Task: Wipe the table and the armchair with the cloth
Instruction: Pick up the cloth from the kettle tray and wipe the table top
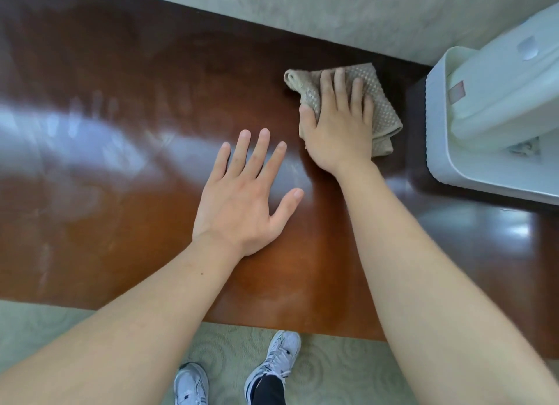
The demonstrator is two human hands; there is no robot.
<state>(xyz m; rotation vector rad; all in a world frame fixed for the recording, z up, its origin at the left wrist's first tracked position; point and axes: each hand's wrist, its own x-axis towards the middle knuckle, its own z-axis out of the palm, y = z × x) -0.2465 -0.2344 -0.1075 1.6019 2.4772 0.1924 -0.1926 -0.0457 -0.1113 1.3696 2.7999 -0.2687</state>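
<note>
A glossy dark brown wooden table (106, 168) fills most of the view. A folded beige textured cloth (382, 108) lies on it toward the far right. My right hand (338, 126) presses flat on the cloth with straight fingers spread over it. My left hand (242, 198) is flat with fingers spread over the bare tabletop, just left of the right hand and nearer to me. No armchair is in view.
A white plastic appliance on a white tray (484, 174) stands on the table's right end, close to the cloth. Pale patterned carpet (332, 11) lies beyond the far edge and below the near edge, where my two sneakers (272, 365) stand.
</note>
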